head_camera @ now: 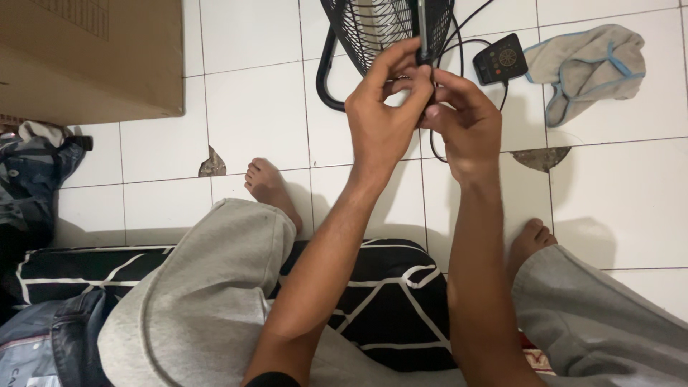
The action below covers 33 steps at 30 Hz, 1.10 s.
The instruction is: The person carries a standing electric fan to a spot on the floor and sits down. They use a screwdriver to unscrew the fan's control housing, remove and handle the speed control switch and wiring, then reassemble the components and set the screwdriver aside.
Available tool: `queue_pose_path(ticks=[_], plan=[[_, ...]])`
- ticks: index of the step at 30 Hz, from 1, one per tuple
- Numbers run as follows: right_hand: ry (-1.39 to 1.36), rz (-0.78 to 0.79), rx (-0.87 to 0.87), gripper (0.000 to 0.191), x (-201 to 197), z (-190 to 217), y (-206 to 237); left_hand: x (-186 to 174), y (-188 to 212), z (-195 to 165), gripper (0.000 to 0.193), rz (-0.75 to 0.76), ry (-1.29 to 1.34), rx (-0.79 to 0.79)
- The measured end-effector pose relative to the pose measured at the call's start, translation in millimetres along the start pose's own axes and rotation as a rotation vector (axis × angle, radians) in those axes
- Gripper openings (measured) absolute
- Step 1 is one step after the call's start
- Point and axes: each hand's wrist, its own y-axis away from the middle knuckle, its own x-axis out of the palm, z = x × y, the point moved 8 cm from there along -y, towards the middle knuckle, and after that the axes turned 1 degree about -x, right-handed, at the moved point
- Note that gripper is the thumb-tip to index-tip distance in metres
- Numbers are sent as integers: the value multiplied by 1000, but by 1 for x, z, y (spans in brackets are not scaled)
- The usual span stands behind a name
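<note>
I see both hands meet just below the black fan grille (373,29): left hand (383,118) and right hand (462,118) fingers pinch its dark rim clip (424,32); grip steady, small moves.

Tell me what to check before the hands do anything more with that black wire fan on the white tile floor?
1. Left hand grips the thin dark upright piece at the fan's edge: ok.
2. Right hand pinches close beside the left fingers: ok; what it pinches: cannot tell.
3. Black wire fan grille stands on its curved black floor stand: ok.
4. Black cable loops behind the hands, near the fingers: not ok.
5. Small black control box with a round dial lies clear on the tiles: ok.
6. Grey cloth with blue edging lies apart from the fan: ok.
</note>
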Motion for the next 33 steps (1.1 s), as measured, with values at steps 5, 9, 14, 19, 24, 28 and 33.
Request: queue_pose_path(ticks=[5, 9, 14, 19, 24, 28, 33], plan=[[33, 27, -90, 47, 5, 5, 1, -3, -1, -6, 35, -47, -106, 71], [-24, 23, -22, 48, 3, -1, 0, -4, -3, 3, 37, -35, -56, -51], [-71, -18, -13, 44, -5, -2, 0, -1, -2, -1, 28, -23, 41, -22], [23, 1, -129, 45, -3, 4, 2, 1, 0, -3, 35, -38, 6, 5], [13, -14, -55, 47, -3, 3, -1, 0, 0, 5, 30, -48, 78, -42], [-35, -18, 29, 42, -3, 1, 0, 1, 2, 5, 28, -41, 78, -35], [61, 26, -98, 43, 5, 12, 2, 1, 0, -2, 30, -41, -22, 36]])
